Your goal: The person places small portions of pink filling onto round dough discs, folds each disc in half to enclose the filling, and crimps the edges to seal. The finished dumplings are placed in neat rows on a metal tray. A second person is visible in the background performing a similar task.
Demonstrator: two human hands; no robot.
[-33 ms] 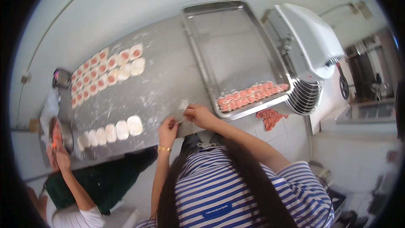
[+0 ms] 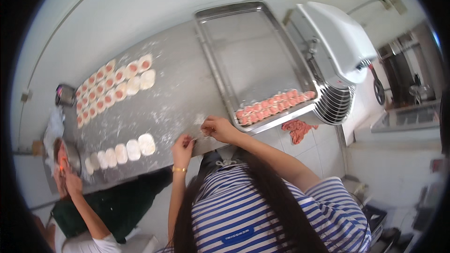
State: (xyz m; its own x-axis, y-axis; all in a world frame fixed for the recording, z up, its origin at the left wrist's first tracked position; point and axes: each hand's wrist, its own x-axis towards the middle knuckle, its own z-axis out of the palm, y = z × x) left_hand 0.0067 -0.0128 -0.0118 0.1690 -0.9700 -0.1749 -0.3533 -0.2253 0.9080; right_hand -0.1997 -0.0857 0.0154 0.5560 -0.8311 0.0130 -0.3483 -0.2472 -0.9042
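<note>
Over the front edge of the floured steel table, my left hand has its fingers drawn together, with a tiny pale bit at the tips. Just right of it, my right hand is curled closed with the fingertips down. Whatever it pinches is too small to make out. A thin patch of flour lies beside its fingers. Nearest on the right is a large metal tray, with rows of small filled dough pieces along its near end. To the left, a row of flat dough rounds lies near the table edge.
Farther back lie dough rounds topped with pink filling. At the left, a co-worker's hands are at a metal bowl of pink filling. A white mixer stands right of the tray. A reddish cloth hangs below it.
The whole view has shifted slightly, so the table and tray sit a little farther left. Both my hands stay close together at the table edge, with their fingers still closed.
</note>
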